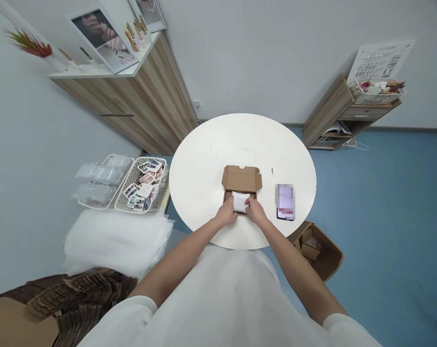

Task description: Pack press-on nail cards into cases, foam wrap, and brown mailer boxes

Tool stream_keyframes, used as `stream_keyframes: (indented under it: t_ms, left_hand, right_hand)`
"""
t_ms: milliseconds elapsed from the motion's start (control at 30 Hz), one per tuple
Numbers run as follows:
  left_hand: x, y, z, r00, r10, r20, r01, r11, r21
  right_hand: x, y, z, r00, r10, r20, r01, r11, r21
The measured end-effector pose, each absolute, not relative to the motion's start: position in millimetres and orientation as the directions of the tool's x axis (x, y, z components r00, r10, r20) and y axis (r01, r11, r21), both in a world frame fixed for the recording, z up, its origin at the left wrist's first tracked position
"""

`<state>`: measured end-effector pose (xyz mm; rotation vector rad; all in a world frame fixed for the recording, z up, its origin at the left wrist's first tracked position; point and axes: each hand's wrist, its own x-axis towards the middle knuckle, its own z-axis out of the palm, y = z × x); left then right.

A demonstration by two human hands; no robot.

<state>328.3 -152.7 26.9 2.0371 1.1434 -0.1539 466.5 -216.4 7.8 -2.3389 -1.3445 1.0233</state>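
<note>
A small brown cardboard box (242, 179) lies on the round white table with its lid flap folded back, away from me. Over its tray is a white wrapped packet (240, 202), partly inside the box walls. My left hand (227, 213) grips the packet's left side, fingers closed along its edge. At the packet's right side, my right hand (256, 211) is closed with thumb and fingers on the near corner. What the white wrapping covers is hidden. To the right of the box a phone (285, 202) lies flat, its screen blurred.
Left of the round table (204, 144) are a basket of printed cards (142, 185), a basket of clear plastic packs (102, 178), white foam sheets (113, 238) and stacked flat cardboard (77, 299). An open carton (323, 255) stands on the floor at right.
</note>
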Motion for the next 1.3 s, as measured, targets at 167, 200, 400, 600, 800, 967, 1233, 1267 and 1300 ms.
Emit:
stream_keyframes:
  t_ms: [167, 200, 400, 600, 800, 967, 1233, 1267, 1300]
  left_hand:
    - [330.1, -156.4, 22.3, 0.555, 0.64, -0.531, 0.815, -0.291, 0.501]
    - [330.3, -156.7, 21.1, 0.556, 0.635, -0.536, 0.816, -0.297, 0.495]
    - [332.4, -159.9, 15.2, 0.554, 0.655, -0.513, 0.819, -0.32, 0.476]
    - [323.3, -155.3, 17.8, 0.606, 0.741, -0.29, 0.712, -0.342, 0.614]
    - [312.3, -112.4, 23.8, 0.308, 0.865, -0.396, 0.608, 0.141, 0.782]
    - [315.1, -77.6, 20.9, 0.271, 0.72, -0.638, 0.386, 0.526, 0.758]
    - [321.8, -66.5, 25.8, 0.377, 0.643, -0.666, 0.32, 0.585, 0.745]
    - [321.6, -66.9, 27.8, 0.391, 0.637, -0.665, 0.32, 0.583, 0.747]
    - [321.3, -67.3, 29.8, 0.41, 0.632, -0.658, 0.318, 0.577, 0.752]
  right_hand:
    - [461.6, -213.5, 3.4, 0.317, 0.837, -0.446, 0.685, -0.527, -0.503]
    - [460.8, -213.2, 2.8, 0.312, 0.84, -0.443, 0.693, -0.521, -0.499]
    - [455.7, -212.9, 4.1, 0.293, 0.863, -0.41, 0.734, -0.479, -0.482]
    - [471.1, -223.6, 15.5, 0.306, 0.929, -0.207, 0.701, -0.367, -0.612]
    - [523.6, -218.5, 6.0, 0.586, 0.742, -0.325, 0.145, -0.491, -0.859]
    - [543.9, -198.3, -8.0, 0.402, 0.648, -0.647, -0.405, -0.507, -0.761]
    - [548.8, -177.8, 3.3, 0.29, 0.749, -0.596, -0.428, -0.455, -0.781]
    - [549.5, -177.6, 6.6, 0.28, 0.768, -0.576, -0.409, -0.448, -0.795]
    - [550.4, -177.6, 9.8, 0.271, 0.785, -0.557, -0.39, -0.439, -0.809]
